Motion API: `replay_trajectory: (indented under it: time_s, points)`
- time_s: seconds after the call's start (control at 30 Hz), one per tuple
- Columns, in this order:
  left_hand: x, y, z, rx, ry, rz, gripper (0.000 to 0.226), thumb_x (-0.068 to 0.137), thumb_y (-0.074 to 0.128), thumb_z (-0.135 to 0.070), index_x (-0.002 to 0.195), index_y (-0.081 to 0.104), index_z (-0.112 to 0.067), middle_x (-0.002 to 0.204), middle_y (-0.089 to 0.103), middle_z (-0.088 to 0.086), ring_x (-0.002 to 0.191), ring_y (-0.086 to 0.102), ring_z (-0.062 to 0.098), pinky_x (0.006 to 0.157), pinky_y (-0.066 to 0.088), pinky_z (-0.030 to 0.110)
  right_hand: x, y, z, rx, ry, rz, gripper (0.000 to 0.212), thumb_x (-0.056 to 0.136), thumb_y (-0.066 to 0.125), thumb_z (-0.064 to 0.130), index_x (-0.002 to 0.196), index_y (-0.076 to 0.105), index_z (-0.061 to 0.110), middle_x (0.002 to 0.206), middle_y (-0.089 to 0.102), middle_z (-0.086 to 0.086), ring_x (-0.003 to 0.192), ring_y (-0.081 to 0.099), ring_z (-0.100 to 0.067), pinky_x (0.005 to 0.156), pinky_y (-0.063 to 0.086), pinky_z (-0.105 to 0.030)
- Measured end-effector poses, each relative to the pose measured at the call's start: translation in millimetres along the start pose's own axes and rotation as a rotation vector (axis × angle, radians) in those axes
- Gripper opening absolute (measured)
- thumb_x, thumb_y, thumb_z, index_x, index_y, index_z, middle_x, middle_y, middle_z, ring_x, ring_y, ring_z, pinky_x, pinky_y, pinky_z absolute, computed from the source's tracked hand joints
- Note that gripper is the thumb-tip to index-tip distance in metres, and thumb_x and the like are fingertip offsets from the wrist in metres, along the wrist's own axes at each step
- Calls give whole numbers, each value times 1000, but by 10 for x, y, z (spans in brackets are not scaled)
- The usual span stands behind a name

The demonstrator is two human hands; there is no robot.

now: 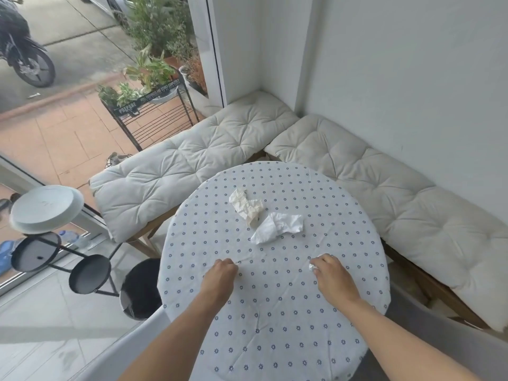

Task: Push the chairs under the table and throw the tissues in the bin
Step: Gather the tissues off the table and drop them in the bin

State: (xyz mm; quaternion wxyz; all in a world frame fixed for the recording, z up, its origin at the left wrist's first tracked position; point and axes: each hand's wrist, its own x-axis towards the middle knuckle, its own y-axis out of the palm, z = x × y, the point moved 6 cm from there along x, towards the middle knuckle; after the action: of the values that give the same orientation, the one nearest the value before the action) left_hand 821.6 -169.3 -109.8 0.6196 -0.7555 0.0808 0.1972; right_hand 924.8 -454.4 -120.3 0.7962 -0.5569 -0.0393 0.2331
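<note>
A round table [343,312] with a white flower-print cloth fills the middle of the head view. Two crumpled tissues lie near its centre: a cream one [247,206] and, just right of it, a whiter one [277,226]. My right hand [328,273] rests on the cloth nearer to me, fingers closed on a small balled tissue [312,267]. My left hand [221,276] is a loose fist on the cloth and looks to be pinching a fold of it. A black bin [141,287] stands on the floor at the table's left edge. A white chair back [132,350] curves at lower left.
Cushioned benches [192,160] line the window and the wall [384,204] behind the table. A black metal stand [82,270] with round trays and a white plate [46,209] stands left of the bin. Plants on a rack sit outside the glass.
</note>
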Motion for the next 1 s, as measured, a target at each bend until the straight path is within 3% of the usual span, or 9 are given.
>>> replay_trajectory:
  time_s: [0.07,0.23,0.4,0.53,0.7,0.77,0.87,1.0]
  points:
    - [-62,-63,80,-6,2,-22,27,84,47,21,77,52,-5,97,58,8,80,46,24,60,43,35,2,-13,156,23,-20,-5,23,103,54,12,123,66,16,116,62,1,108,54,-20,74,50,-32]
    - [-240,-216,415,-74,9,-76,21,86,53,17,85,65,0,100,63,8,84,55,25,68,56,40,11,34,650,79,-64,-11,24,104,52,12,125,64,15,118,62,1,110,54,-19,78,52,-34]
    - [-387,-389,999,-90,42,-132,20,84,52,19,77,60,2,93,63,11,84,57,27,74,56,44,54,160,1345,135,-95,-32,23,103,55,12,123,66,13,119,62,-2,110,57,-23,82,54,-40]
    - [-489,-466,1696,-105,55,-167,21,89,57,16,93,72,2,101,69,10,90,67,29,79,60,45,106,392,2061,187,-115,-46,22,103,55,12,123,66,12,119,62,-3,111,58,-24,85,53,-40]
    - [-691,-517,2657,-84,35,-196,25,85,64,8,70,57,-11,83,64,5,74,60,25,64,50,33,288,863,3123,219,-202,-12,23,103,55,12,124,65,11,120,64,-4,111,57,-25,84,54,-41]
    - [-726,-492,3007,-116,29,-200,19,90,67,-1,74,63,-10,87,65,5,77,62,25,67,52,32,365,1058,3516,231,-235,-5,23,103,54,12,123,66,12,121,64,-4,111,57,-24,87,54,-42]
    - [-716,-350,3526,-160,18,-186,12,96,66,-10,98,76,-5,102,68,6,90,67,26,79,58,33,484,1404,4098,238,-310,19,26,103,54,11,126,65,14,123,64,-2,114,56,-21,93,51,-33]
    - [-641,-101,3977,-185,-21,-151,12,92,72,-9,103,76,-6,106,70,6,88,66,24,72,46,22,635,1858,4609,255,-355,74,27,103,54,15,128,63,13,127,63,-4,119,55,-21,96,50,-36]
